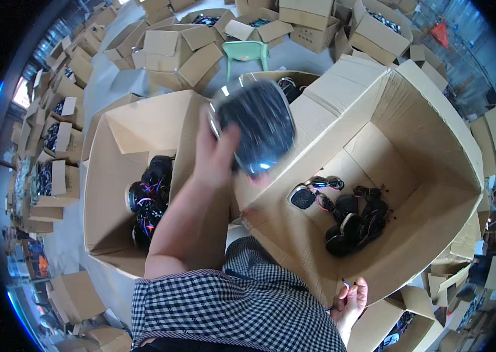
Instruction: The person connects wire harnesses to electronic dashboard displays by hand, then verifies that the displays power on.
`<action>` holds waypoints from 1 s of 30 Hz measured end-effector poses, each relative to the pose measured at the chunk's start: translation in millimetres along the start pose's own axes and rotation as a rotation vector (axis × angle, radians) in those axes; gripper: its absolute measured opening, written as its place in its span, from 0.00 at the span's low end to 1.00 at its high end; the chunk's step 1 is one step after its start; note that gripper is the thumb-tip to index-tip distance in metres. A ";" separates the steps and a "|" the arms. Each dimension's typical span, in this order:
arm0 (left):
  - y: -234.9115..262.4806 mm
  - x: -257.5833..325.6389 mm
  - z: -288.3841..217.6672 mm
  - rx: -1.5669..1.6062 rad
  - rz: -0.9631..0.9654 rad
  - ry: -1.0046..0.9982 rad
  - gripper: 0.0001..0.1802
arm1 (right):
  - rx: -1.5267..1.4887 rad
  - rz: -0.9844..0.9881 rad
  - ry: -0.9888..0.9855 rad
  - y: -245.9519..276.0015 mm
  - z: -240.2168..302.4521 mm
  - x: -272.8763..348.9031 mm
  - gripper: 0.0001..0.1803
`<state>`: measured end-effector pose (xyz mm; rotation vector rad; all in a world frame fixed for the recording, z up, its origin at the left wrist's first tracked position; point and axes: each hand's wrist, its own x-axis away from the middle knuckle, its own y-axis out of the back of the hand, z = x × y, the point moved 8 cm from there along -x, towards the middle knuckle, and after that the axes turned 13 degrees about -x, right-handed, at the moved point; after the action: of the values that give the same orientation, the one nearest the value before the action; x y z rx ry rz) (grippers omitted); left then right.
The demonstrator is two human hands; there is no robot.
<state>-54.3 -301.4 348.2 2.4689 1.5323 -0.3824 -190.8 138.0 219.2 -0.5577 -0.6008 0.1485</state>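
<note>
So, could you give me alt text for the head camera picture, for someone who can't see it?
A person's left hand lifts a round black speaker, blurred, between two open cardboard boxes holding wired black speakers. The right hand pinches thin wires low down.

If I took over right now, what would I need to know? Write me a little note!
Left hand: raised, gripping a round black speaker-like part, blurred by motion, above the gap between two boxes.
Right hand: low at the near edge of the right box, pinching thin coloured wires.
Left box: a pile of black wired parts.
Right box: a smaller bunch on its floor.
Done: some parts lie in both boxes.
Left: the held part is not yet set down.
</note>
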 end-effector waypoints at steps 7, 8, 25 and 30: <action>-7.8 -186.3 171.9 -0.556 -0.203 0.081 0.27 | 0.128 -0.101 0.013 -8.9 -13.4 -6.8 0.10; -11.1 -204.6 208.7 -0.523 -0.105 0.261 0.29 | 0.172 -0.104 -0.002 -11.9 -13.9 -4.1 0.10; -314.1 141.6 361.6 -0.851 1.100 0.281 0.11 | -0.081 -0.378 -0.098 37.1 -36.9 -1.7 0.10; -289.3 276.7 515.6 -0.367 0.455 1.652 0.17 | -0.120 -0.502 -0.133 65.7 -59.1 7.5 0.10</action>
<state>-252.0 -101.9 -240.9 2.4942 0.9133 2.1863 -149.1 168.7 147.2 -0.4996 -0.8653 -0.3283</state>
